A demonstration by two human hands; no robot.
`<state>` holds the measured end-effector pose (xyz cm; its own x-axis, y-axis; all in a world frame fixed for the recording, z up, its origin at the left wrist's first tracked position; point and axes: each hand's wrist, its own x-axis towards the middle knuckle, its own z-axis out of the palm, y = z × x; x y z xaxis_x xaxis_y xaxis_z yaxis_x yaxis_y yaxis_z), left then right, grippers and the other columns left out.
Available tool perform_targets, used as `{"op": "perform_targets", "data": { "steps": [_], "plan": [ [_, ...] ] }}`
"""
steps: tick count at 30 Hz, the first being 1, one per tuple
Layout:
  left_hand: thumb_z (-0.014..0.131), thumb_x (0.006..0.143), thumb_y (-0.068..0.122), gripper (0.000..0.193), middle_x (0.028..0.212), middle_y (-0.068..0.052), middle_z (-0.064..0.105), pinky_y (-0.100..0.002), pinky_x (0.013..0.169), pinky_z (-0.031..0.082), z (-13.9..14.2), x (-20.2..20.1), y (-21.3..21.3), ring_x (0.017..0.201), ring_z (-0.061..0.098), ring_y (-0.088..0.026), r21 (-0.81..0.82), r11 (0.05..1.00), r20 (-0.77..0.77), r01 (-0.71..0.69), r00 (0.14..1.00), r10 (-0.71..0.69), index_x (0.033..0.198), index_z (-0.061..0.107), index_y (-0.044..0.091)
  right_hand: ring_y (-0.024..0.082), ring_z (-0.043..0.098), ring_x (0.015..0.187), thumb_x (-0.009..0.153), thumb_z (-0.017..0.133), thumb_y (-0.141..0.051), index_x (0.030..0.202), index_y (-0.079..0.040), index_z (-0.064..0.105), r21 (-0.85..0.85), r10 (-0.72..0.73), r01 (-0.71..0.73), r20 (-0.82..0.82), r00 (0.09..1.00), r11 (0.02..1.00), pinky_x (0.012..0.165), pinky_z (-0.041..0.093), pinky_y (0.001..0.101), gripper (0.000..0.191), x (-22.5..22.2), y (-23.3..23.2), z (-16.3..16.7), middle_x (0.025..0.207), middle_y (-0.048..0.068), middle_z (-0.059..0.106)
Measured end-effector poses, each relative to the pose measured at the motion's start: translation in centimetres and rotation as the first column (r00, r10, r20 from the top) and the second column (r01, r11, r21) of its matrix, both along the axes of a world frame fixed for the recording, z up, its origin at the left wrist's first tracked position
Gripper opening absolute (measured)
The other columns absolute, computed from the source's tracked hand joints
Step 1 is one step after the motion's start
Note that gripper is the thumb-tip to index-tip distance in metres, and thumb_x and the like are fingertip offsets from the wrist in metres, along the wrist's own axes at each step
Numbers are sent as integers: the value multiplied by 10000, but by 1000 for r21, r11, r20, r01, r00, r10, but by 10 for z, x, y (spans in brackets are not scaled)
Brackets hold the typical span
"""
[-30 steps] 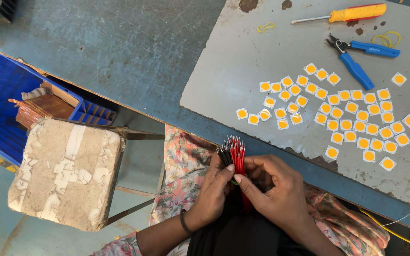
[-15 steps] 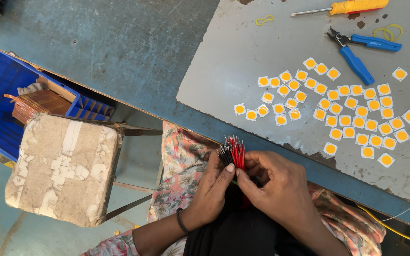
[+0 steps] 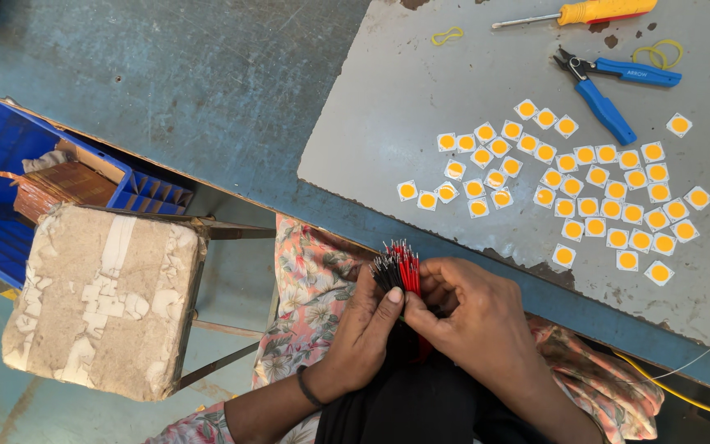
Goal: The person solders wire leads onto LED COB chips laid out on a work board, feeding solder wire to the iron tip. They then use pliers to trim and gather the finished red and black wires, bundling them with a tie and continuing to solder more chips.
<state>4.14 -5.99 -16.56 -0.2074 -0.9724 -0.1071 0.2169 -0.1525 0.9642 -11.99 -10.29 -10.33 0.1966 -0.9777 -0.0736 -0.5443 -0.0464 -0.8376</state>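
Gripping the wire bundle (image 3: 396, 265) with both hands, left hand (image 3: 363, 329) steadying, right hand (image 3: 470, 316) is best picking single ends.

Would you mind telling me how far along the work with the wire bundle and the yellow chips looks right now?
Done: many square yellow chips lie spread on the grey sheet. In hand: the left hand and right hand both grip a bundle of red and black wires over the lap. Left: no chip shows a wire attached; the blue pliers and screwdriver lie untouched.
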Motion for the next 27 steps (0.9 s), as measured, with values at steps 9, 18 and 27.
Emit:
{"op": "perform_targets", "data": {
  "steps": [9,18,27],
  "plan": [
    [457,1108,176,298,1251,-82,586,-319,1056,447,-9,0,-2,1180,547,-135,11,1000,-7,-10,1000,10,1373,444,39,155,748,587,738,775,-151,963,-27,714,-23,-18,17,-50,999,1000,540,594,291,264,4,-6,-11,738,72,754],
    [552,1034,165,405,1253,-60,601,-313,1036,462,-7,-5,-15,1165,565,-121,95,995,-201,-13,979,32,1400,430,42,111,719,528,767,771,-142,959,-26,702,122,-6,1,35,999,993,510,563,261,235,-2,-13,-14,697,51,760],
    [598,1035,151,261,1107,-57,685,-294,940,528,-11,-8,-19,1030,632,-102,117,992,-145,-38,988,55,1239,567,-10,62,645,518,772,757,-111,886,-6,675,106,-67,58,85,994,993,488,515,243,176,-6,-5,-26,638,37,707]
  ]
}}
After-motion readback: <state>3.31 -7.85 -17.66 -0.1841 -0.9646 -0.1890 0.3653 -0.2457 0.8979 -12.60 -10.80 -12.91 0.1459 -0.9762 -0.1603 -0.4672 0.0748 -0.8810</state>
